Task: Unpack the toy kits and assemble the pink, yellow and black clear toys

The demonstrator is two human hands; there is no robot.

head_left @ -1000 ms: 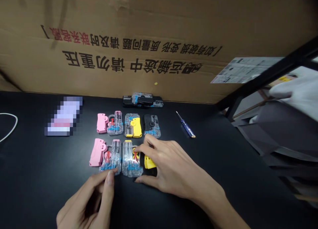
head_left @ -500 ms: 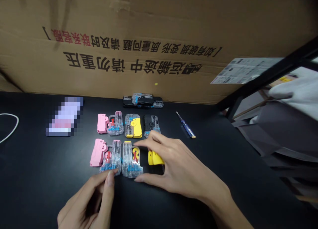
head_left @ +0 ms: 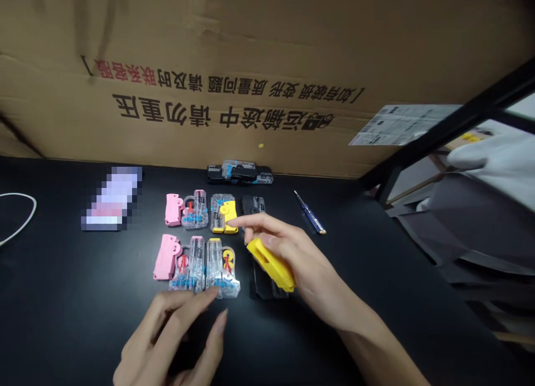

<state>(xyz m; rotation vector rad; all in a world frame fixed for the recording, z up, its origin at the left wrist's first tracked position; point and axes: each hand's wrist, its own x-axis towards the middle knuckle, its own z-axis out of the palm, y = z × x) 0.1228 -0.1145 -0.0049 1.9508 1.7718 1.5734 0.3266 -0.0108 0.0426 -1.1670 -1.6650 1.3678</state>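
My right hand (head_left: 298,257) grips a yellow plastic piece (head_left: 273,268), its index finger stretched out to the yellow part of a clear toy water gun (head_left: 222,214) in the back row. My left hand (head_left: 173,336) is open, fingers apart, and its fingertips reach the lower edge of a clear toy gun with a yellow tip and red trigger (head_left: 215,269). Beside that one lies a clear toy gun with a pink tip (head_left: 196,263) and a pink piece (head_left: 166,257). A black and clear toy gun (head_left: 263,288) is partly hidden under my right hand.
A pink and clear toy gun (head_left: 194,210) and a partly covered black one (head_left: 253,203) lie in the back row. Black toy guns (head_left: 238,172) are piled by the cardboard box (head_left: 234,34). A screwdriver (head_left: 309,212), a blurred phone-like object (head_left: 112,199) and a white cable (head_left: 33,204) also lie here.
My right hand has turned and lifted the yellow piece, moving its fingertips away from the yellow-tipped clear gun. My left hand has moved right, its fingers spreading.
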